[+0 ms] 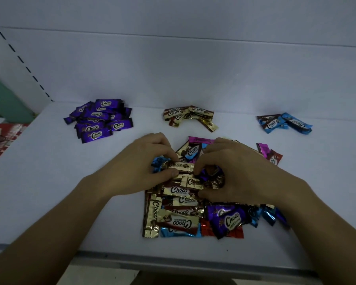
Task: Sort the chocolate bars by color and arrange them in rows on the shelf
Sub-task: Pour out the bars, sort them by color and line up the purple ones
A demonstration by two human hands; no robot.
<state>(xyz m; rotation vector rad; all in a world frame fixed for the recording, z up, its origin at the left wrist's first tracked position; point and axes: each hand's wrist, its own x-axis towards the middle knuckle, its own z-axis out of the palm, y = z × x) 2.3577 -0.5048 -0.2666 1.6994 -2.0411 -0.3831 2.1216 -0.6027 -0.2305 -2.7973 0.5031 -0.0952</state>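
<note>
On shelf (49,182), three sorted piles in a row across mid-frame, well apart: left pile (100,120) left of centre, middle pile (188,116) at centre, right pile (284,123) toward right edge. Unsorted heap (193,212) below middle pile, lower centre of frame, near shelf's front edge. Stray pair (269,154) just beside heap's upper right. Left hand (144,161) and right hand (234,169) side by side over heap's upper part. Single bar (179,166) crosswise between them, atop heap; pinched at left end by left hand, right hand's fingertips at other end.

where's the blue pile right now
Head view: the blue pile sits at the back right of the shelf, right of the gold pile and beyond the right hand on the mixed heap.
</note>
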